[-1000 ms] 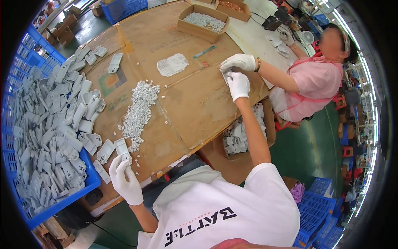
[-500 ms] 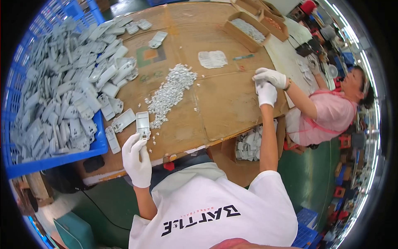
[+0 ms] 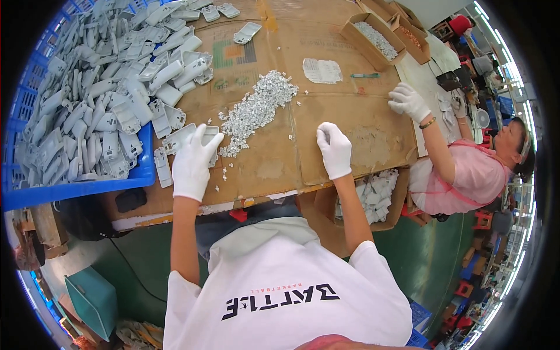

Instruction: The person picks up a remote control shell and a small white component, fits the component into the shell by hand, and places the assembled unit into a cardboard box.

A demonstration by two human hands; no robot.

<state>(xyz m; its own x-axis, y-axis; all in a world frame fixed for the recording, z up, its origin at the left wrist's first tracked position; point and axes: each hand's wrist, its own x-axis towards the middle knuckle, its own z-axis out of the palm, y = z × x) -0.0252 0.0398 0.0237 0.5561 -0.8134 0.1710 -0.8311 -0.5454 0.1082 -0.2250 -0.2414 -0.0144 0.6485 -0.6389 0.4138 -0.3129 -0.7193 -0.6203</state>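
Observation:
My left hand (image 3: 193, 166), in a white glove, reaches over a pale grey plastic housing (image 3: 211, 136) near the table's front edge. Its thumb and forefinger are about the housing and hide much of it. A heap of small white pieces (image 3: 256, 111) lies just to the right. Beyond that heap, my right hand (image 3: 335, 151), also gloved, hovers above the cardboard with its fingers curled together; anything between the fingertips is too small to make out. Several more grey housings (image 3: 164, 118) lie to the left of my left hand.
A blue crate (image 3: 76, 193) heaped with housings fills the left. Cardboard trays (image 3: 364, 44) of small parts stand far right, near a paper sheet (image 3: 322, 71) and pen (image 3: 365, 75). Below the right edge is a box of white parts (image 3: 376, 195). A co-worker's gloved hand (image 3: 410, 103) is at right.
My right hand has moved left, away from the co-worker's hand, which it was meeting. My left hand has moved forward from the housing's near end to over it. The view has shifted slightly.

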